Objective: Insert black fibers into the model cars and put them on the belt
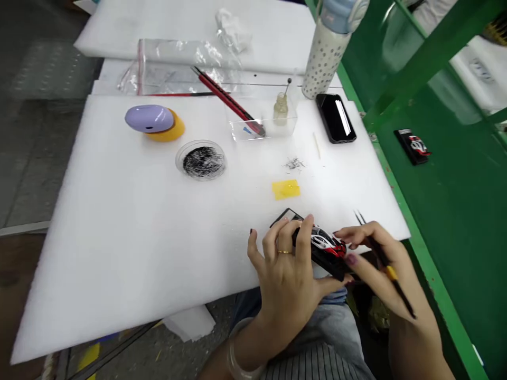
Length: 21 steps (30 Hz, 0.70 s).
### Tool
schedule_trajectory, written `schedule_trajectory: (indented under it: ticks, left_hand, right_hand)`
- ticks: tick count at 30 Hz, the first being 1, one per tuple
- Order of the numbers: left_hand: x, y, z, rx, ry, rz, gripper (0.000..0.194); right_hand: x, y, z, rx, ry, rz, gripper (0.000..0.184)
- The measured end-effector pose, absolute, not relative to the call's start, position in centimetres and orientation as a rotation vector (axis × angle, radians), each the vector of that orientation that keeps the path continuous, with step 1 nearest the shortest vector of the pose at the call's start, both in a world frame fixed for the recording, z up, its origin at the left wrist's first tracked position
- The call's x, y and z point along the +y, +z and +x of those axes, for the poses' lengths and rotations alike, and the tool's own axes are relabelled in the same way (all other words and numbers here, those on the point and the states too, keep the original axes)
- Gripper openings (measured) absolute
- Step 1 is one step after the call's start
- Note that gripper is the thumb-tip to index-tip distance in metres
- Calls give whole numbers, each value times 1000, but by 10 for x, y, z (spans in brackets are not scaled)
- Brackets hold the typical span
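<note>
My left hand (pixel 289 264) wraps its fingers over a small black plate with a red and white pattern (pixel 327 248), held at the near edge of the white foam sheet (pixel 138 221). My right hand (pixel 376 264) pinches the plate's right end and also grips black tweezers (pixel 386 264) that stick out past the fingers. A yellow square (pixel 285 189) lies just beyond the hands, with a small pile of thin metal bits (pixel 293 164) behind it.
A round dish of dark fine parts (pixel 203 161), a purple and yellow object (pixel 156 122), a clear tray with a small bottle (pixel 280 108), red-black tools (pixel 227 100), a black phone (pixel 336 117), a dotted flask (pixel 327 53). Green frame (pixel 420 58) at right with another patterned plate (pixel 412 145).
</note>
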<state>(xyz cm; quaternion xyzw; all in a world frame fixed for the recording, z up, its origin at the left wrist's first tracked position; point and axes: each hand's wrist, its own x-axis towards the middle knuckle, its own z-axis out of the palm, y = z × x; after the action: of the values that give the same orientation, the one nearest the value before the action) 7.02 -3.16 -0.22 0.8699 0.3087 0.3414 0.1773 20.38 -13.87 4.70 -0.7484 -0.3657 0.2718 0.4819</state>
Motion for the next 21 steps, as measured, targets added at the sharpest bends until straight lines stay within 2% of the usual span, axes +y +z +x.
schedule_trajectory:
  ticks: [7, 11, 21]
  left_hand:
    - [-39, -2, 79, 952, 911, 2595, 90]
    - [-30, 9, 73, 878, 799, 2675, 77]
    - [-13, 34, 71, 724, 559, 2841, 58]
  right_hand:
    - [-133, 36, 210, -960, 648, -1867, 25]
    - [-130, 32, 220, -961, 725, -1784, 26]
    - [-127, 27, 227, -1038, 738, -1675, 24]
